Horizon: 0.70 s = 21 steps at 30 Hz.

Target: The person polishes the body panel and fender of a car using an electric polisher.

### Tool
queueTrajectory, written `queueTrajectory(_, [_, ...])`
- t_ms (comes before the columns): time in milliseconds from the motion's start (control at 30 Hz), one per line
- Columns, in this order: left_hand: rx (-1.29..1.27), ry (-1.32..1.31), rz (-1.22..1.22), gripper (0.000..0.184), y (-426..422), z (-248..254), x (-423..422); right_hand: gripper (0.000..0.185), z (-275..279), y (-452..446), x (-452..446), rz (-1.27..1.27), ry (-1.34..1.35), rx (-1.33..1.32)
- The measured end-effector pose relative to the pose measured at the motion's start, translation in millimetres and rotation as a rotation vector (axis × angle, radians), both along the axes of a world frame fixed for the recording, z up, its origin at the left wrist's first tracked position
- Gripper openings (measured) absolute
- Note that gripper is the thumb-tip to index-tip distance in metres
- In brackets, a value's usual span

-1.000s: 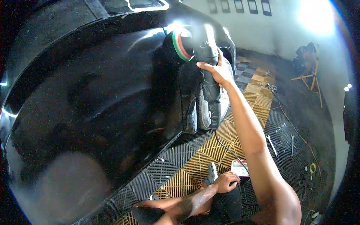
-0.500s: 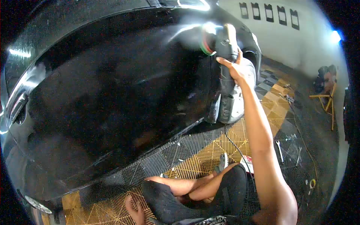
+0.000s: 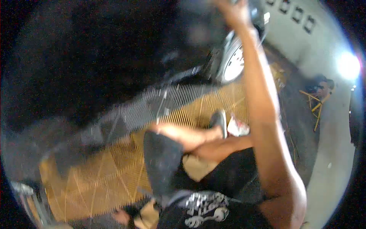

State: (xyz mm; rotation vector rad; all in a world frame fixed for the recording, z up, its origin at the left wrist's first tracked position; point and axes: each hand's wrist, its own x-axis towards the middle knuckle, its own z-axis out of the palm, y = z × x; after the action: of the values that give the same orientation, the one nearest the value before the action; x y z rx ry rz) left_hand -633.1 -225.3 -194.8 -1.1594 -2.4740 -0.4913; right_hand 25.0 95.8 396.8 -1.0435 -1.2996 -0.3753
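My right hand is raised at the top edge, in front of the dark car panel. It is smeared by motion and cut off by the frame, so whatever its fingers grip is hidden. No polisher shows clearly now. Low at the bottom edge, my left hand is blurred, with its fingers stretched out near the floor tiles; nothing shows in it. A car wheel appears below my right hand, left of the forearm.
My crossed legs rest on the tiles. By one shoe lies a red and white packet. A yellow stand stands at the right, near a bright lamp and the pale wall.
The view has tilted downward and blurred. My right hand, earlier round a polisher against the panel, now appears at the top edge. The left hand shows lower and further left.
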Motion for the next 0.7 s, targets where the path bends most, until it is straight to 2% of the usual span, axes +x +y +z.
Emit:
queueTrajectory(133, [-0.021,-0.022,-0.012,0.069,-50,-44,-10,0.100,-11,-24,-61,-0.019,-0.089,0.016])
queueTrajectory(200, [-0.092,-0.008,0.021,0.071,-51,-33,6,0.100,-11,-29,-79,-0.036,-0.123,0.040])
queueTrajectory(233, [-0.155,0.012,0.089,0.074,-58,-9,20,0.100,-9,-23,-82,-0.052,-0.135,0.024])
queueTrajectory(267, [-0.093,0.058,0.026,0.078,-57,-10,19,0.100,-11,-23,-91,-0.068,-0.146,0.035])
queueTrajectory(333, [-0.133,0.094,0.003,0.078,-67,-45,-11,0.100,-8,-16,-105,-0.091,-0.151,0.049])
queueTrajectory(433, [-0.270,-0.022,-0.021,0.069,-34,14,27,0.100,6,0,-116,-0.120,-0.145,0.102])
queueTrajectory(567, [-0.204,-0.093,-0.149,0.068,33,30,69,0.100,15,10,-131,-0.120,-0.068,0.142])
queueTrajectory(633, [-0.170,-0.110,-0.227,0.068,59,37,80,0.107,7,12,-131,-0.106,0.040,0.172])
queueTrajectory(700, [-0.146,-0.130,-0.306,0.068,90,46,83,0.098,3,21,-136,-0.070,0.065,0.196])
